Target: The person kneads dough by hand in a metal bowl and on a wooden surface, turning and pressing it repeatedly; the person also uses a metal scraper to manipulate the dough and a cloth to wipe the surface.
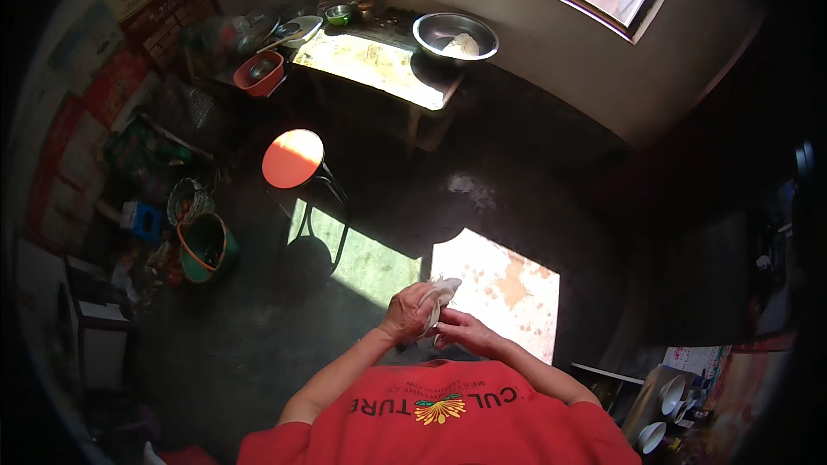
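White bundle [445, 290] is grasped in the left hand [405, 313]; the right hand [468, 332] is just beside it, grip not discernible.

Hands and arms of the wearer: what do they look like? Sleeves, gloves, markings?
Left hand and right hand are bare, no gloves; forearms uncovered too. Short red sleeves belong to a red shirt with dark lettering and a yellow flower print with green leaves. No cables visible on the arms.

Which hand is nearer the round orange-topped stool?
Left. The left hand is below and right of the stool in view; the right hand is farther right and slightly lower.
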A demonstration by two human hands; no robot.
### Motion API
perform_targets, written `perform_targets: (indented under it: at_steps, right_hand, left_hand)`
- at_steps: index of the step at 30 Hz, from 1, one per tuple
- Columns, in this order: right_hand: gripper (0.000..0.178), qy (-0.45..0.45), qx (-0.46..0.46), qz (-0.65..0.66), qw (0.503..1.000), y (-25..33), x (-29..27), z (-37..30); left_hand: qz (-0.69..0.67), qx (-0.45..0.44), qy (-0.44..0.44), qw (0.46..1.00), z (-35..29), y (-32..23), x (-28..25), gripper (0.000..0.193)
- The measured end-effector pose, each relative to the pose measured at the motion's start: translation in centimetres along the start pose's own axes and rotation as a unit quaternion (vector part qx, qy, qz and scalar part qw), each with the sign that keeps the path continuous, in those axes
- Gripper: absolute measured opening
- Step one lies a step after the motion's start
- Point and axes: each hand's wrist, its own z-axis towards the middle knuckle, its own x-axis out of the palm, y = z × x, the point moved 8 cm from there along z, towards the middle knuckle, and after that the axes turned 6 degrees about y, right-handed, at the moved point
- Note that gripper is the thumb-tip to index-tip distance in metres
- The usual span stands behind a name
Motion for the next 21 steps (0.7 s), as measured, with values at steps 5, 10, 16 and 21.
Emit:
perform_targets:
  at_steps: [5,10,16,21]
  right_hand:
    - [0.064,-0.105,0.015,0.039,0.994,3.8,-7.9,1.8]
    - [0.074,-0.041,0.041,0.042,0.997,10.6,-12.1,9.8]
    - [0.048,-0.018,-0.071,-0.064,0.995,25.6,-14.1,20.6]
    - [0.018,-0.128,-0.061,-0.092,0.986,30.6,-20.0,28.3]
  left_hand:
    - [-0.253,-0.234,-0.066,0.936,6.0,10.5,-3.1,0.034]
    - [-0.351,-0.291,-0.098,0.884,13.7,12.4,-5.4,0.043]
    - [-0.441,-0.272,-0.024,0.855,23.4,14.0,-8.6,0.043]
    - [-0.487,-0.308,-0.078,0.814,27.9,18.0,-14.3,0.04]
